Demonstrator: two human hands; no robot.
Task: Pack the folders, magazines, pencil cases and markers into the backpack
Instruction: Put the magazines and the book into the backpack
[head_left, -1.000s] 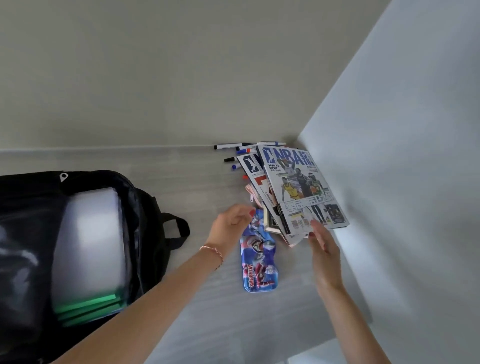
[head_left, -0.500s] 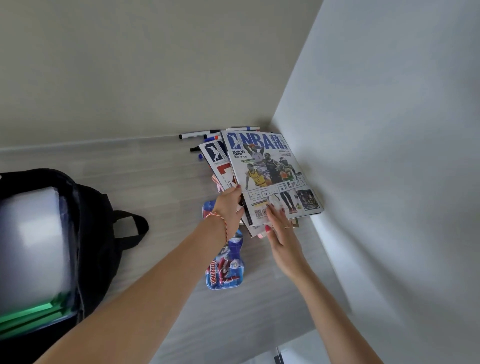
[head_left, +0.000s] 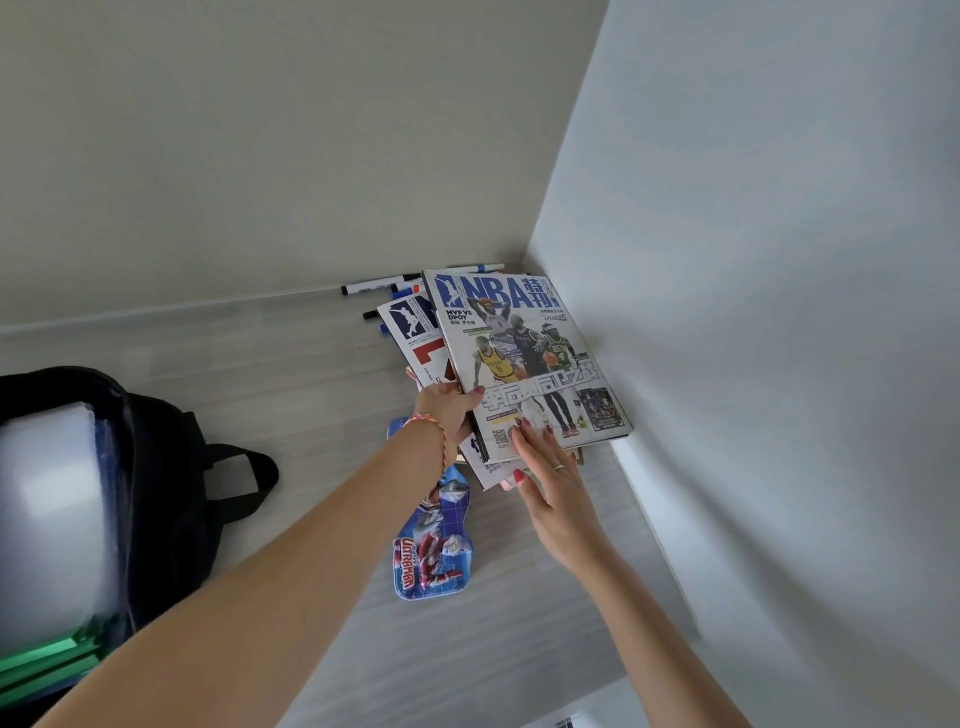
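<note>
Left hand: our left hand (head_left: 451, 410) pinches the left edge of the magazines (head_left: 524, 358), thumb on the top cover, fingers underneath.
Right hand: our right hand (head_left: 553, 480) lies flat with fingers spread on the near corner of the top cover, gripping nothing.
Magazines: a fanned stack in the table's (head_left: 291, 374) far corner against the wall (head_left: 779, 312); we cannot tell whether it is lifted off the table.
Markers: the markers (head_left: 379, 287) lie just behind the magazines, along the far wall.
Pencil case: the pencil case (head_left: 434, 545) lies flat just in front of the magazines, partly under our left wrist.
Backpack: the backpack (head_left: 156, 483) sits well left of the magazines, open, with folders (head_left: 47, 660) inside.
</note>
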